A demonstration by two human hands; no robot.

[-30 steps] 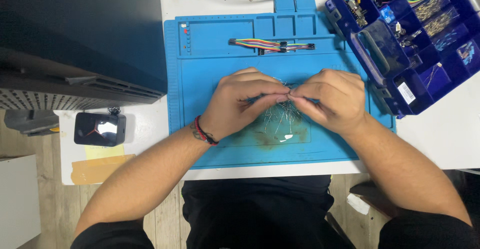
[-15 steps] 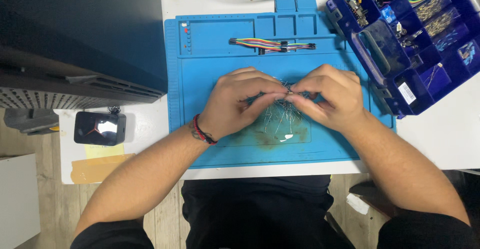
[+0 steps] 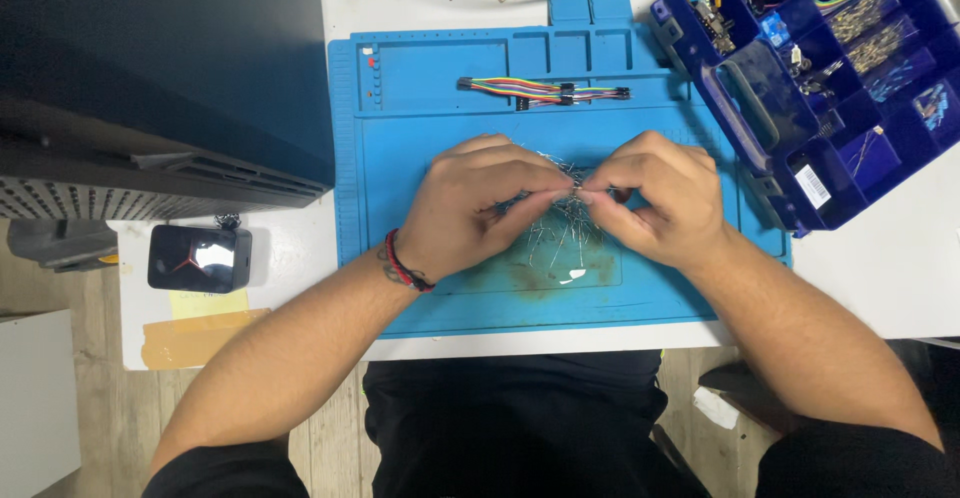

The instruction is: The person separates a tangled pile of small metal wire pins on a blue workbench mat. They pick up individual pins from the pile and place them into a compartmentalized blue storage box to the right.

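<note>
My left hand [image 3: 478, 208] and my right hand [image 3: 655, 203] meet fingertip to fingertip over the middle of a blue silicone work mat [image 3: 420, 128]. Between the fingers sits a tangled bunch of small components with thin wire leads [image 3: 565, 220]; both hands pinch it, and several leads hang down toward the mat. A red and black cord bracelet [image 3: 403, 263] circles my left wrist. Much of the bunch is hidden by my fingers.
A strip of rainbow jumper wires [image 3: 540, 90] lies on the mat's upper part. A dark blue parts organizer [image 3: 800, 88] with many compartments stands open at the right. A large black case [image 3: 150, 78] fills the left, with a small black box [image 3: 198, 258] below it.
My fingertips have shifted slightly on the bunch of leads and drawn closer together. The hands stay in the same spot over the mat.
</note>
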